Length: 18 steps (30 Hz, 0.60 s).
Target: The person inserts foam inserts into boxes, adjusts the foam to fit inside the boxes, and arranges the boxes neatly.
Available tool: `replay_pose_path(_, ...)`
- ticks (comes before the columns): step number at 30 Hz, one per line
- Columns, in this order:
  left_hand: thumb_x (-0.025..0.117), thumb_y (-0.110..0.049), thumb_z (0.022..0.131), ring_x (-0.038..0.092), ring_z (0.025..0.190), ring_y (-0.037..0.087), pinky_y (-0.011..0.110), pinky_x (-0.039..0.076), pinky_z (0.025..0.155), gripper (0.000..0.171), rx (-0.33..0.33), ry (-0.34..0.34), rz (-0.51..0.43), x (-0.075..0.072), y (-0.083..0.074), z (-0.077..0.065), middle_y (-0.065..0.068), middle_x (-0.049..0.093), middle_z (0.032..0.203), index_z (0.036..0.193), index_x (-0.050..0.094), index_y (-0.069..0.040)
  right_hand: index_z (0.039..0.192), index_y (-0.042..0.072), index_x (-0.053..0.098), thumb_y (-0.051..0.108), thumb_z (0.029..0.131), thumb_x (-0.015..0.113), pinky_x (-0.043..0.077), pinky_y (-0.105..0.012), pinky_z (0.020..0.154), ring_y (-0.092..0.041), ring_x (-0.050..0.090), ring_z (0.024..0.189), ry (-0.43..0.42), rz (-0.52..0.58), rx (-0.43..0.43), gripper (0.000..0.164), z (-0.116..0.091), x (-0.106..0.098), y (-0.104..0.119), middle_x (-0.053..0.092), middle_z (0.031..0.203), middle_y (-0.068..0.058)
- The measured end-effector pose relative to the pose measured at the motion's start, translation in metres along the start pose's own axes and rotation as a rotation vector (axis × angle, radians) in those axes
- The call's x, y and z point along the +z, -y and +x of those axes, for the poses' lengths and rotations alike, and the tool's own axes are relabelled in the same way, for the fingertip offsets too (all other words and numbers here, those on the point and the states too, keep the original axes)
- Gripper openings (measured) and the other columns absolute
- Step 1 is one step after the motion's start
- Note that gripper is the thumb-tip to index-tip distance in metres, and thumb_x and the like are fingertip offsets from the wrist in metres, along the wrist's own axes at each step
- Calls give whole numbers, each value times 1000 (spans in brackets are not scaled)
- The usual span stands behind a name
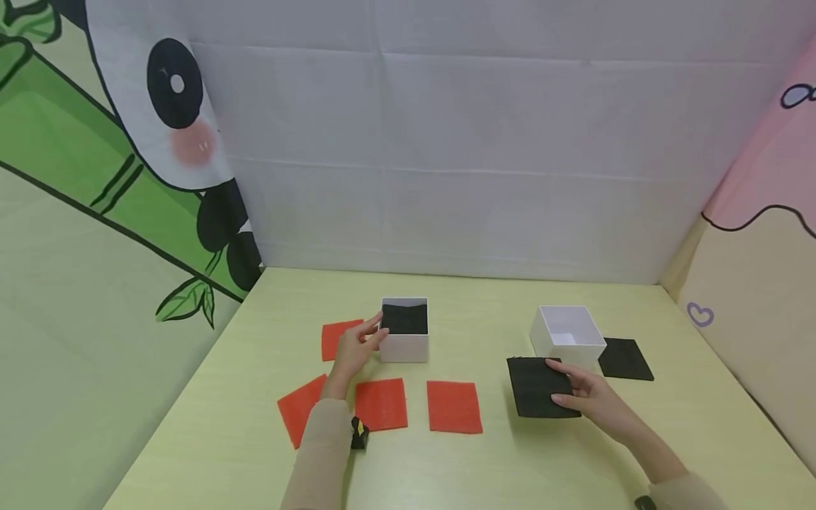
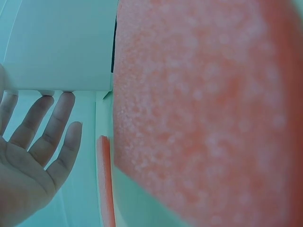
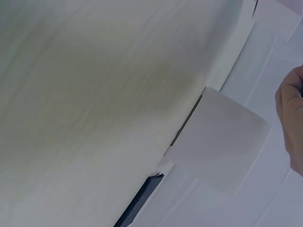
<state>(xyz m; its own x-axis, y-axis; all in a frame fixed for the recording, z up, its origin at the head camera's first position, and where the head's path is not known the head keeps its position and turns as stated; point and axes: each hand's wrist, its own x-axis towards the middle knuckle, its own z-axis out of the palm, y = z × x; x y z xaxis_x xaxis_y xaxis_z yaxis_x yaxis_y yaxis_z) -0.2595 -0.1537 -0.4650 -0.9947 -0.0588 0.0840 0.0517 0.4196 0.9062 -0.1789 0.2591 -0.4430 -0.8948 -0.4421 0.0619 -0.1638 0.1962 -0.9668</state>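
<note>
My left hand (image 1: 355, 348) touches the left side of a white box (image 1: 404, 348), its fingers extended; in the left wrist view the fingertips meet the wall of that box (image 2: 61, 47). Inside the box lies a black cloth square (image 1: 405, 320). On the right, my right hand (image 1: 593, 398) pinches another black cloth square (image 1: 538, 388) by its right edge, thumb on the near face. This held cloth hangs just in front of a second white box (image 1: 570, 329), whose visible interior is bare. The right wrist view shows only part of my right hand (image 3: 292, 118) at its edge.
Red cloth squares lie around the left arm: one behind (image 1: 339, 338), one at the left (image 1: 301, 411), one by the wrist (image 1: 382, 404), and one nearer the middle (image 1: 455, 407). A further black square (image 1: 625, 359) lies beside the right box. A white curtain (image 1: 446, 163) hangs behind the table.
</note>
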Motion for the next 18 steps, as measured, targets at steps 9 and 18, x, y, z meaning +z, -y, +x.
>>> replay_pose_path(9,64,-34,82,62,70,21,25,34,51,48,26,0,-8,0,2,2,12,56,119,127,52,-24,135,-7,31,5,82,62,46,-25,76,-1,48,101,-24,35,37,62,18,10,-3,26,133,-31)
replay_pose_path(18,64,-33,82,62,71,22,25,32,50,47,6,-1,2,0,2,1,13,56,118,127,52,-24,135,-5,31,6,82,62,45,-24,78,-1,48,104,-35,62,38,63,34,19,-5,28,134,-31)
